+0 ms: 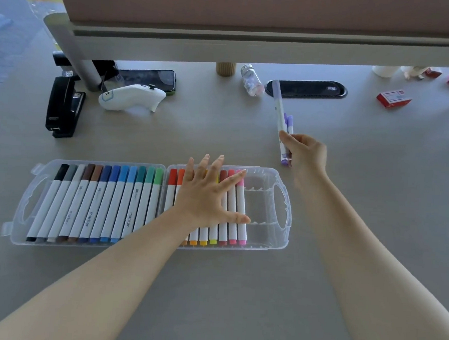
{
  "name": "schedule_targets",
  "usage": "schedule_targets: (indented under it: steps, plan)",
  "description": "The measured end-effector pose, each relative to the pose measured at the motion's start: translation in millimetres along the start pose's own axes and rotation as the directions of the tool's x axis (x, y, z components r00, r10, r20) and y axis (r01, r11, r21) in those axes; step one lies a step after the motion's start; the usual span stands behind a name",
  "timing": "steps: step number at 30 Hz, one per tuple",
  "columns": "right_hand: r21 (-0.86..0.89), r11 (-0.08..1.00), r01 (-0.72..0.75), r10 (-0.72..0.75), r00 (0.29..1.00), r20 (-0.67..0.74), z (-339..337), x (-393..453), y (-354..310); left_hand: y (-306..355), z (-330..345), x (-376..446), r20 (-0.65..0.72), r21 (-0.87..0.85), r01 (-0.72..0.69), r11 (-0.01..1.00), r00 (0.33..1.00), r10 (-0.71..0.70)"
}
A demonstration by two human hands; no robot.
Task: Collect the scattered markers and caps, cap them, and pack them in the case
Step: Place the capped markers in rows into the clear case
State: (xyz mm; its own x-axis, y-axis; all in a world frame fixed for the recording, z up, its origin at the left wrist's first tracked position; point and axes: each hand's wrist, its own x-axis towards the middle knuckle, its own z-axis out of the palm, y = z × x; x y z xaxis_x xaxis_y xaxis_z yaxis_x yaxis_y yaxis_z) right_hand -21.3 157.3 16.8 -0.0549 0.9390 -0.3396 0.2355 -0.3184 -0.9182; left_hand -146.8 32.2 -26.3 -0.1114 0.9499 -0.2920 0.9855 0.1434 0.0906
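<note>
My left hand [210, 198] splayed flat on markers [231, 210] in clear case [284, 174], near tabletop [236, 290] centre. Right hand [305, 151] grips purple markers [281, 115] beyond case's far-right corner. Rightmost slots [262, 207] free.

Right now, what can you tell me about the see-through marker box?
The clear plastic case lies open and flat on the grey table, with a cut-out handle at each outer end. Its left half is full of capped white markers, black through blues to green. The right half holds red to pink ones, with free slots at its right end. The left hand lies spread, fingers apart, over the right half's markers.
</note>
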Motion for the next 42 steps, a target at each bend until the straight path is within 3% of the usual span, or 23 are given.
schedule_targets:
  steps: [4,9,14,26,30,34,39,42]
  plan:
    - [0.175,0.980,-0.094,0.060,0.980,0.192,-9,-23,3,-3,-7,7,0.023,-0.013,0.008,1.000,1.000,-0.008]
    - [-0.059,0.987,-0.148,0.159,0.913,0.376,-13,-40,15,-8,-10,-1,-0.028,-0.152,0.016,0.988,0.999,-0.021]
    - [-0.498,0.867,0.000,0.234,0.883,0.408,-9,-50,16,-9,-12,-15,-0.055,-0.246,0.041,0.968,0.997,-0.056]
    - [-0.618,0.785,0.045,0.278,0.865,0.417,-9,-52,21,-3,-20,-15,-0.071,-0.292,0.040,0.956,0.996,-0.063]
    - [-0.539,0.839,0.076,0.128,0.935,0.331,-21,-42,19,2,-20,-7,-0.044,-0.233,0.024,0.972,0.998,-0.036]
    - [-0.342,0.938,0.059,-0.037,0.997,0.073,-26,-19,19,8,-17,5,0.020,-0.107,0.021,0.994,1.000,-0.019]
    - [-0.133,0.991,0.002,-0.013,0.997,-0.082,-18,13,16,11,-10,11,0.072,0.024,0.029,0.999,0.997,-0.031]
    - [-0.184,0.983,-0.026,-0.002,0.988,-0.153,-9,35,18,10,-8,11,0.062,0.039,0.028,0.999,0.998,-0.030]
